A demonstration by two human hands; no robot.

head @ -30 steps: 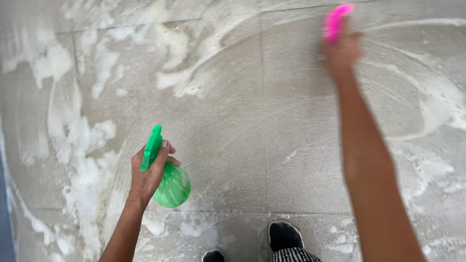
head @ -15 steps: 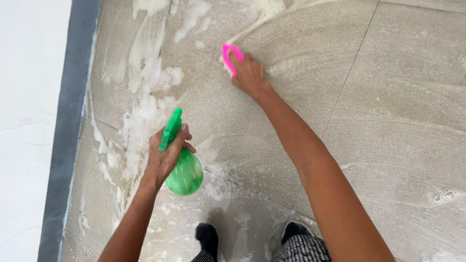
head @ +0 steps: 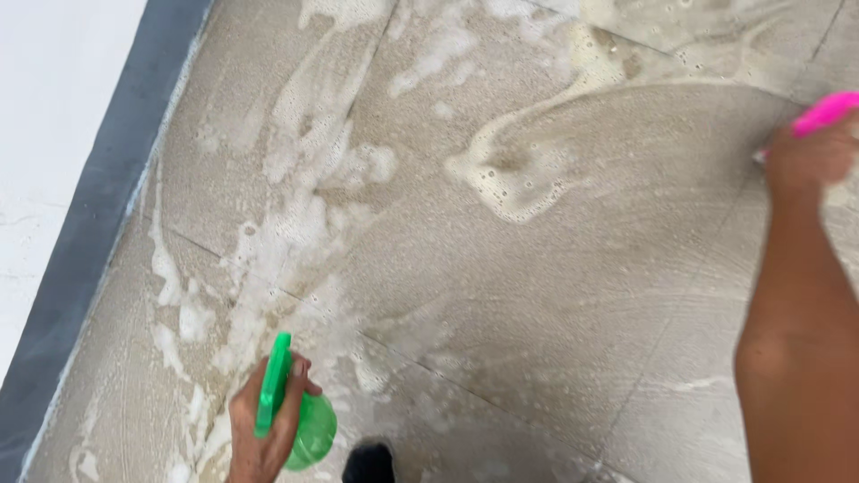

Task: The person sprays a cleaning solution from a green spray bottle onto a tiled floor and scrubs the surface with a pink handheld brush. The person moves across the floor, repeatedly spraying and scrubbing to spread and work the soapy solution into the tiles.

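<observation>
Low at left, left hand (head: 264, 429) grips green spray bottle (head: 304, 429); right hand (head: 810, 156) clasps pink brush (head: 825, 113).

Left hand (head: 259, 429): low in view, fingers curled shut in a grip.
Right hand (head: 810, 156): arm stretched forward, fingers closed, knuckles up.

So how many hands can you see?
2. The left hand is at the bottom edge, gripping a green spray bottle. The right hand is at the far right, holding something pink against the soapy floor. None look hidden.
</observation>
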